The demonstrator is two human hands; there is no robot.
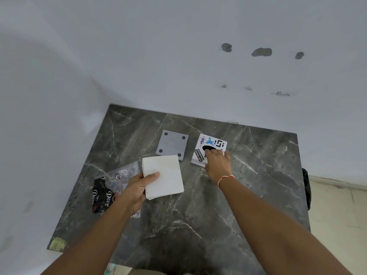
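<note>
On the dark marble table [258, 195], toward its far side, your right hand [217, 163] lies over the near half of the white stickered box [212, 141], fingertips on its black oval sticker. From this angle I cannot tell whether the fingers clamp it or only rest there. Your left hand [137, 187] pinches the white paper stack [164, 175] at its near-left corner, thumb on top, fingers beneath. Expect the stack to be light and floppy, its sheets ready to slip, so support it flat from below. The box should be rigid and light, its stickered top slick: take it by 2 opposite side walls. A grey plate [172, 144] with 4 dark feet lies just left of the box, and a Dove wrapper [103, 193] lies by your left wrist.
</note>
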